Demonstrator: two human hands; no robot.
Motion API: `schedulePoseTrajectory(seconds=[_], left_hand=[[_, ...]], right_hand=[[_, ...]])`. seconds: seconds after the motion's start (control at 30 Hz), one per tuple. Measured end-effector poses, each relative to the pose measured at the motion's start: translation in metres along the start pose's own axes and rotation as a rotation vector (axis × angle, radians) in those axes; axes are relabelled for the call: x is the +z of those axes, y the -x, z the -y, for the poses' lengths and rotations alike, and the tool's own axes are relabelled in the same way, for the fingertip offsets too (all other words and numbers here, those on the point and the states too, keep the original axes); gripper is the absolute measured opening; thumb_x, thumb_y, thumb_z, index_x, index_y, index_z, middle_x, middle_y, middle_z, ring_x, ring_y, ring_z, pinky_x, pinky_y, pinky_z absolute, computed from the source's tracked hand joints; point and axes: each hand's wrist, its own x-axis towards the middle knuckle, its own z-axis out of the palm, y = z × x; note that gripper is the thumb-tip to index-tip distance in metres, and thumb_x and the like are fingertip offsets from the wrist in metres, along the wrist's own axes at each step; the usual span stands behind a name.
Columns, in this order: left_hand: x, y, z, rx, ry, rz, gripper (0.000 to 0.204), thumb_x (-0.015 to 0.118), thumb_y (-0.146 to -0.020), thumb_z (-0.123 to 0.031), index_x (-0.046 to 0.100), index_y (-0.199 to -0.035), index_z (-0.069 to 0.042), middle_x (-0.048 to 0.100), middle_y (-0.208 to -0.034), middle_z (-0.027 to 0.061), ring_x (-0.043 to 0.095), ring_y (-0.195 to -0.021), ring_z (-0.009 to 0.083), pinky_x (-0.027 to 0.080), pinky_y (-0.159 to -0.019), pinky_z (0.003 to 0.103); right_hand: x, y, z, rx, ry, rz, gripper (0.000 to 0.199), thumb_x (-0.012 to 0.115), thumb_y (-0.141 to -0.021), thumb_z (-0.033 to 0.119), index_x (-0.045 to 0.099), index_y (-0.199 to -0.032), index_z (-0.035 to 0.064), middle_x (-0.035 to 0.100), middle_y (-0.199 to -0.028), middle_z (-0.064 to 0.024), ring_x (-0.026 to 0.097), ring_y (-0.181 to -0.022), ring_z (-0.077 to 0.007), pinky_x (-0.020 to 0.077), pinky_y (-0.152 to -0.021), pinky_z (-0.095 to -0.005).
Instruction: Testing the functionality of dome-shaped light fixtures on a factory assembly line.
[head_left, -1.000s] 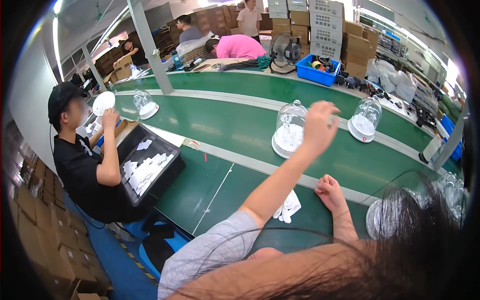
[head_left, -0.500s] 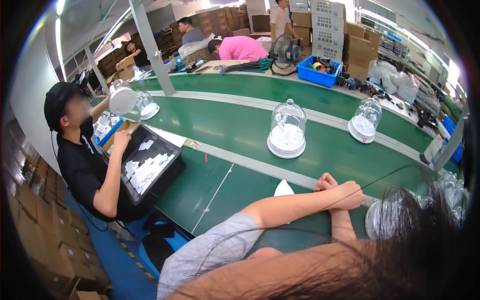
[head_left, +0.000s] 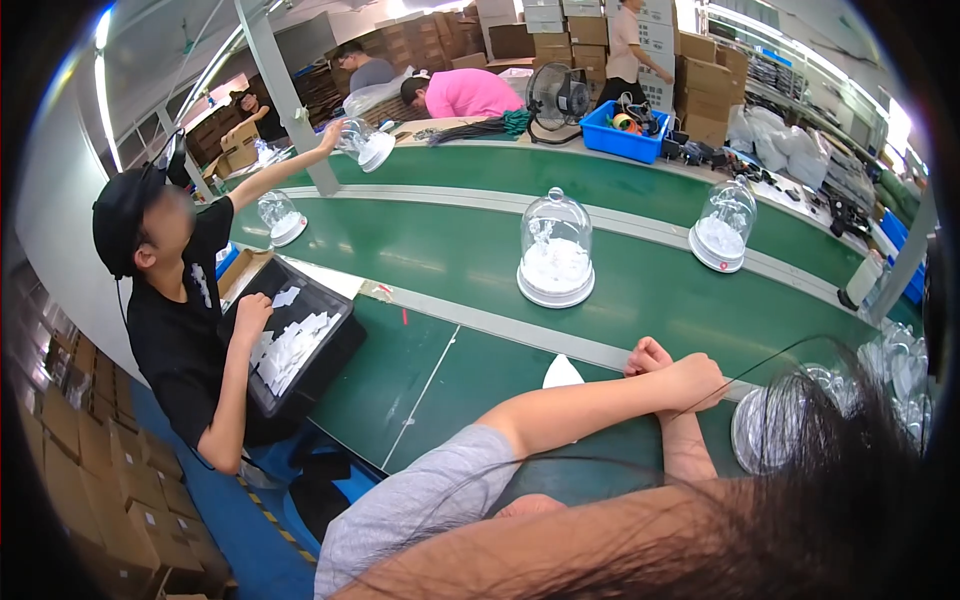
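**CROSSED OVER, RIGHT BESIDE THE GREEN BELT [head_left: 430, 240]**

Got L hand [head_left: 697, 382] lying across the R arm [head_left: 688, 445], back turned up, fingers folded under & hidden. Can't tell if clamped on anything. Just past it, see R hand [head_left: 648, 357] poking out on the far side, fingers loosely curled, palm out of sight; can't call a grip there either. So: together, crossed nr the wrists, w/ L forearm [head_left: 590, 405] on top, over the dark-green worktop [head_left: 480, 350] & close to the grey rail [head_left: 470, 318].

Spot a white piece [head_left: 563, 372] sticking out behind L forearm, nr R hand, partly covered; can't say cloth or paper.

Over the rail, on the belt, find the middle dome [head_left: 556, 250]: clear, knob on top, upright on a round white base, white stuff inside, well apart from both hands. To its R, see another dome [head_left: 724, 225] w/ a small red mark on the base. Nr R arm, catch some clear ware [head_left: 770, 432], half hidden by dark hair.

Far L, look at a co-worker [head_left: 165, 310] in black cap & tee: w/ one hand [head_left: 330, 138] at the far dome [head_left: 372, 152], other hand [head_left: 253, 316] over a black bin [head_left: 325, 370] of white slips [head_left: 298, 350]. Nr that bin, on the belt, see one more dome [head_left: 283, 218].

In bg: blue crate [head_left: 620, 145], black fan [head_left: 558, 97], bent-over person in pink [head_left: 465, 95].
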Motion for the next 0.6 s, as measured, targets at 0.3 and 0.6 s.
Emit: schedulePoseTrajectory(seconds=[0.3,0.6], left_hand=[[0.012,-0.006,0.006,0.121,0.102,-0.088,0.018,0.06,-0.073,-0.022,0.061,-0.062,-0.008,0.063,-0.063,0.013,0.064,-0.061,0.0303,0.05,-0.056,0.041],[0.028,-0.006,0.012,0.132,0.091,-0.164,0.017,0.06,-0.072,-0.02,0.061,-0.061,-0.007,0.063,-0.062,0.0128,0.064,-0.062,0.03,0.05,-0.056,0.04]], right_hand=[[-0.007,0.001,0.0,-0.009,-0.006,0.054,0.014,0.058,-0.087,-0.003,0.049,-0.09,0.008,0.047,-0.07,0.0002,0.046,-0.06,-0.0107,0.0439,-0.058,-0.0246],[0.0,0.002,0.001,0.026,0.013,0.024,0.015,0.058,-0.086,-0.004,0.049,-0.089,0.008,0.047,-0.07,0.0001,0.045,-0.06,-0.0105,0.0431,-0.057,-0.024]])
